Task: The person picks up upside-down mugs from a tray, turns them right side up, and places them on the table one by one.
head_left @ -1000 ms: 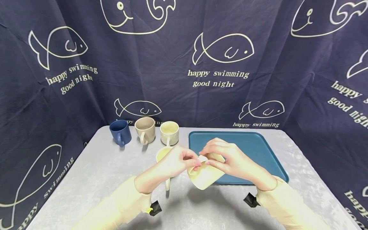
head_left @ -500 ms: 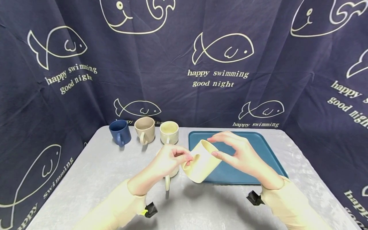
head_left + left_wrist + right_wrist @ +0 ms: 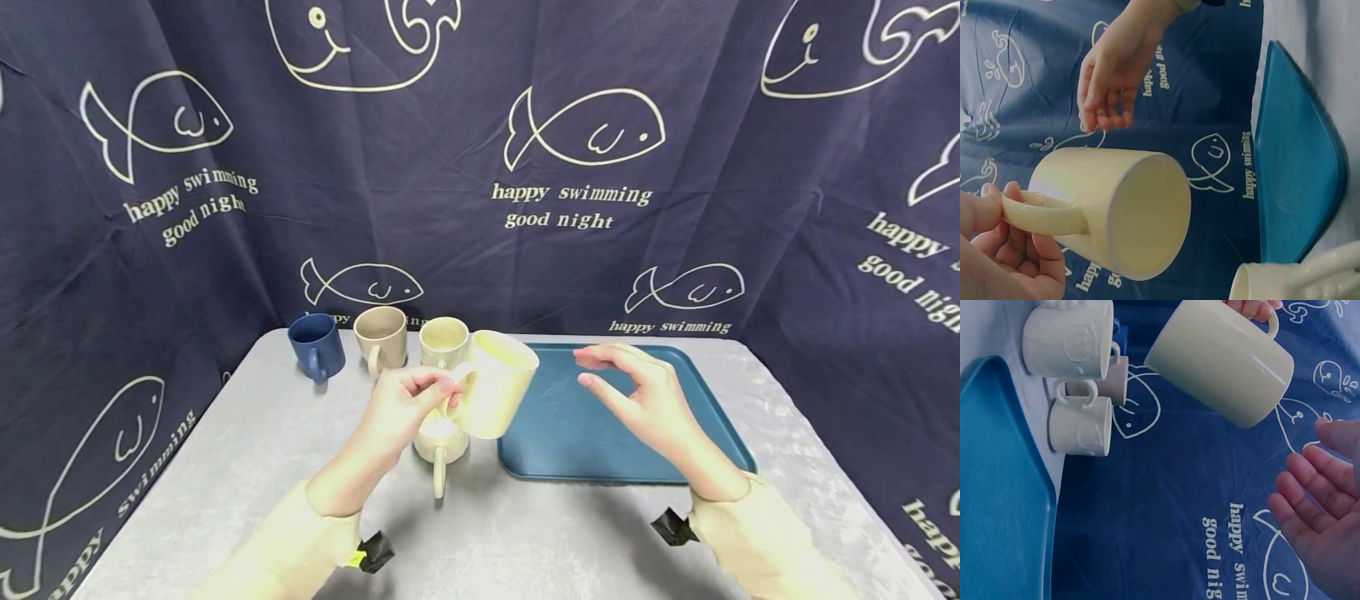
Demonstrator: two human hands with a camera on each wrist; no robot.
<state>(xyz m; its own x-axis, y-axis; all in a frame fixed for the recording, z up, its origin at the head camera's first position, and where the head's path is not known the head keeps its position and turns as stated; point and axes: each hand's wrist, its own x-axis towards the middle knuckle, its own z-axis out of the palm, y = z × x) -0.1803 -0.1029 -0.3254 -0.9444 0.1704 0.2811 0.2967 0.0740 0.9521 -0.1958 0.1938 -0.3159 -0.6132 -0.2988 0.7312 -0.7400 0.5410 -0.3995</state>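
My left hand [image 3: 401, 408] pinches the handle of a pale yellow mug [image 3: 497, 385], which hangs tilted in the air above the table. In the left wrist view, thumb and fingers close round the handle [image 3: 1054, 219] and the mug's bottom [image 3: 1150, 219] or mouth faces the camera; I cannot tell which. The right hand [image 3: 645, 400] hovers over the blue tray [image 3: 592, 442], fingers loosely bent, apart from the mug and holding nothing. Under the held mug stands a cream mug [image 3: 441, 442] with raised decoration, its handle toward me, its top partly hidden.
Along the table's back stand a dark blue mug [image 3: 317, 343], a beige mug [image 3: 381, 333] and another cream mug [image 3: 444, 340], partly covered by the held one. The tray fills the right side of the grey table [image 3: 300, 450]. A dark fish-print curtain [image 3: 450, 150] encloses the table.
The left hand has carried the yellow mug left and upward, turning it more upright. My right hand has left the mug and moved to the right.
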